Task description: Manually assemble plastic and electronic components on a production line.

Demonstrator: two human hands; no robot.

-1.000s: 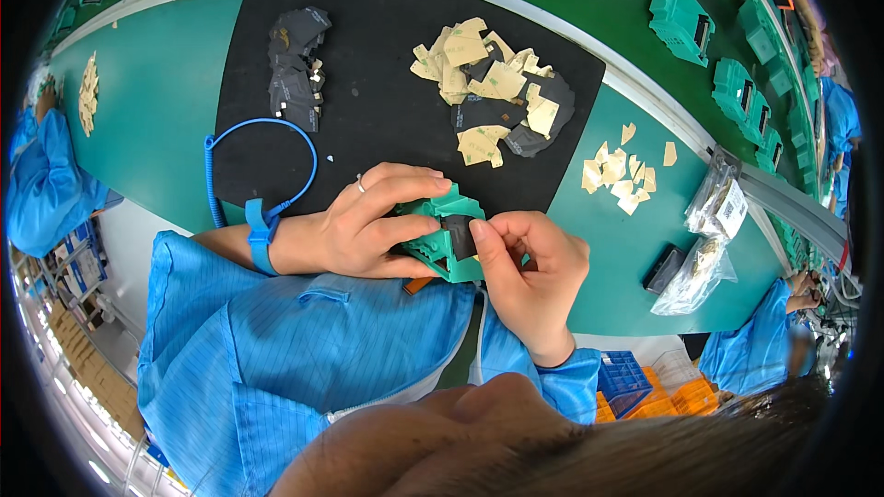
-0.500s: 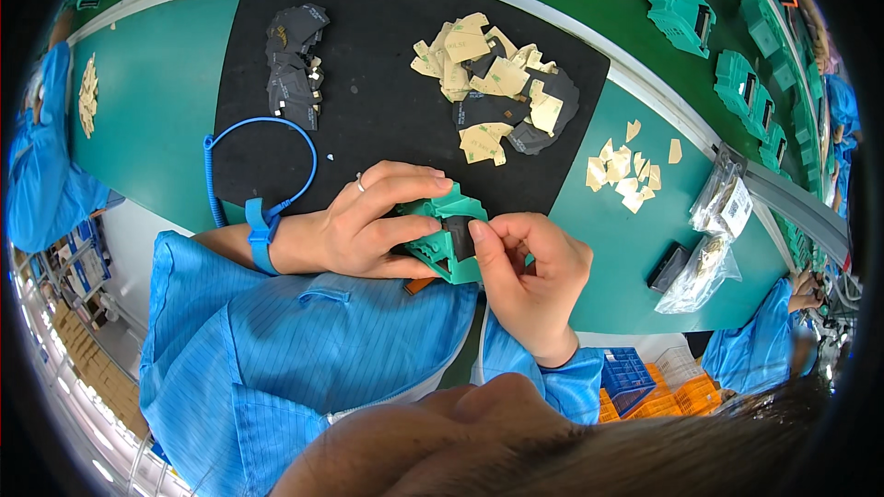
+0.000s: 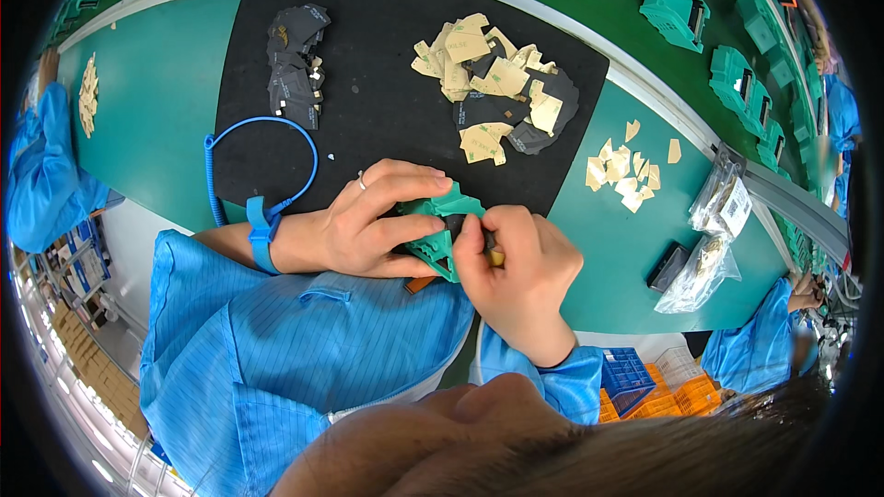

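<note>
My left hand (image 3: 373,225), with a ring on one finger, grips a green plastic housing (image 3: 437,244) from its left side. Inside the housing shows a dark piece (image 3: 454,224), partly hidden by my right thumb. My right hand (image 3: 520,267) is closed at the housing's right edge, index finger curled and thumb pressed forward. A small yellowish bit (image 3: 496,258) peeks out by those fingers; what it belongs to is unclear. Under my left hand, near my jacket, an orange-brown strip (image 3: 419,284) shows. A blue wrist strap (image 3: 261,235) circles my left wrist.
On the black mat (image 3: 368,64) lie a stack of dark film pieces (image 3: 295,64) and a pile of cream-backed pieces (image 3: 502,83). Cream scraps (image 3: 626,170), a black block (image 3: 668,267) and plastic bags (image 3: 704,271) lie to the right. Green housings (image 3: 675,11) stand beyond the rail.
My right fingers have curled in and the hand has shifted slightly left, covering more of the dark piece. The yellowish bit now shows. Housings beyond the rail have shifted slightly left.
</note>
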